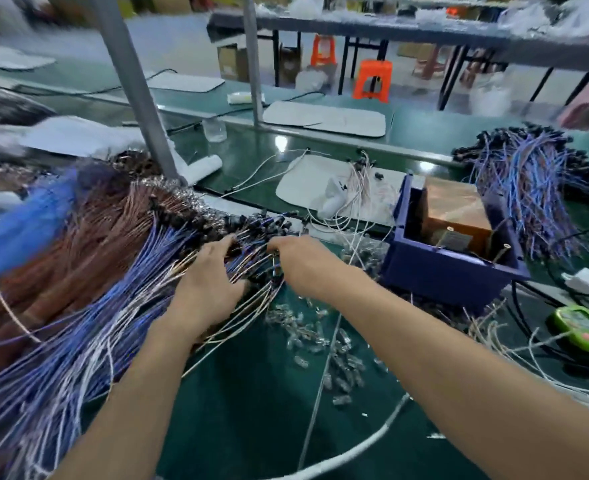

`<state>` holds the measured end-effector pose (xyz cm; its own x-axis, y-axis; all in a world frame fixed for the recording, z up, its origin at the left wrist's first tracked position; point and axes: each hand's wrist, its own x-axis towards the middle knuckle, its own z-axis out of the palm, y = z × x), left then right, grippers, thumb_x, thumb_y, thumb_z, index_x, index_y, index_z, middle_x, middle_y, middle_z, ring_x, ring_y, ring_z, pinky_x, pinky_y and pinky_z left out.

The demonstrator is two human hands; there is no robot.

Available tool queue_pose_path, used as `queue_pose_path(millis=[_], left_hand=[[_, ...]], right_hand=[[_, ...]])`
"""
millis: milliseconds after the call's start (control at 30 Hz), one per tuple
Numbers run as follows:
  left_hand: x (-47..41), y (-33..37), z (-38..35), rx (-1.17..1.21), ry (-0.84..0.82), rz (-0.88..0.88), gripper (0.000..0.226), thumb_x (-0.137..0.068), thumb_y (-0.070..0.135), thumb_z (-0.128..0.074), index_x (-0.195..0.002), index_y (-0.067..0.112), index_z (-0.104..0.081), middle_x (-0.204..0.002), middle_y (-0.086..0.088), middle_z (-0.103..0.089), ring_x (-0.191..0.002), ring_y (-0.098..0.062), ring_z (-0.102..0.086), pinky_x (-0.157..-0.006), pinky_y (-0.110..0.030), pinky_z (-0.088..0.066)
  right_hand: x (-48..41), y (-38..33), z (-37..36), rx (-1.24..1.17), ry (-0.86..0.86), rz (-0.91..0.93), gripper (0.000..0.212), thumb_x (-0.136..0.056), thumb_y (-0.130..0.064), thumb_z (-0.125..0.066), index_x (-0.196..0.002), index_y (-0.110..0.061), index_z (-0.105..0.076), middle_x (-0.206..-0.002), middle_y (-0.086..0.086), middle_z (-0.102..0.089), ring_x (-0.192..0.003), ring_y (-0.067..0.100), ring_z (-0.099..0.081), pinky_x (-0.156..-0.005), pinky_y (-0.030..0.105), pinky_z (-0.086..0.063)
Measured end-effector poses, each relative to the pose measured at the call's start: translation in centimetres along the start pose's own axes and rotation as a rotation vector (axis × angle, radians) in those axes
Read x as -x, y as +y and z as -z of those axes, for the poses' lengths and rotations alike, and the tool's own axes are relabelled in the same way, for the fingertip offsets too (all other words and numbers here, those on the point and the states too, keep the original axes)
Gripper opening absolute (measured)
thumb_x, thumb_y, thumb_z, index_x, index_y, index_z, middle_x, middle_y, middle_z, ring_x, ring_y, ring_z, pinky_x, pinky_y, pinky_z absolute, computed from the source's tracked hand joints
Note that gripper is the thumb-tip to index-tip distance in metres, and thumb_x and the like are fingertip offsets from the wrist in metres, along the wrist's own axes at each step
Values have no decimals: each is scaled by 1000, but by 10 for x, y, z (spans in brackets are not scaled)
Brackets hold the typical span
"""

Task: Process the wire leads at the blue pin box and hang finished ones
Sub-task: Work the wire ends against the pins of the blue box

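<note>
The thin blue and white wire leads with black ends [120, 323] lie in a big fan at 9 o'clock from the middle of the green table mat [251, 410]. The left hand [213, 282] rests flat on them with its fingers stretched out and loose. The right hand [300, 261] is just beside it at 3 o'clock. Its fingers bend down into the black ends, and I cannot tell if they hold a wire.

The dark blue square pin box [452, 271] sits at 3 o'clock from the right hand, near it but not touching. A brown block [456, 213] is inside it.

Little clear plastic bits [321, 337] are spread on the mat at 6 o'clock from the hands. A heap of brown wires [78, 244] lies at 9 o'clock from the left hand. Another bunch of blue wires [528, 188] hangs at 1 o'clock from the box. A small green gadget [584, 329] lies at 4 o'clock from the box.
</note>
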<state>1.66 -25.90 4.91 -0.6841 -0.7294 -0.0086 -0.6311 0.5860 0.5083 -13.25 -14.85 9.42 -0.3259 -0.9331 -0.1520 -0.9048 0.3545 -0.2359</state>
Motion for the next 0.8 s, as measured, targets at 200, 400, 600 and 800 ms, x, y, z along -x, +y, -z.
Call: queue_pose_path(millis=[200,400,600,800], left_hand=[[2,-13,-16,75,113,-12,61,-89,32,-76,-145,32,-51,-153,4,-39,-135,-22,-48,-104,-41,-44],[18,-8,-24,21,206,-52,60,-93,34,-71,-149,28,-50,-158,5,-41,-142,-20,-41,-118,-42,-34],[21,10,-38,-51,291,-273,44,-80,26,-86,-122,21,-73,-117,6,-72,-109,-21,-62,-92,-33,-36],[11,-3,-41,35,305,-105,19,-98,16,-68,-115,16,-77,-104,1,-74,-101,-20,-61,-86,-31,-43]], right_hand=[[-17,9,-17,55,74,-38,28,-90,7,-45,-106,-10,-61,-101,12,-67,-97,34,-65,-76,41,-50],[-8,16,-13,50,184,-14,28,-83,11,-51,-88,-13,-65,-88,7,-67,-83,28,-61,-74,40,-54],[-14,20,-13,8,404,19,27,-89,4,-60,-91,-21,-70,-89,1,-72,-83,22,-60,-77,30,-32],[-9,13,-14,123,417,-90,32,-81,7,-54,-88,-20,-70,-81,3,-70,-81,26,-63,-84,38,-51]])
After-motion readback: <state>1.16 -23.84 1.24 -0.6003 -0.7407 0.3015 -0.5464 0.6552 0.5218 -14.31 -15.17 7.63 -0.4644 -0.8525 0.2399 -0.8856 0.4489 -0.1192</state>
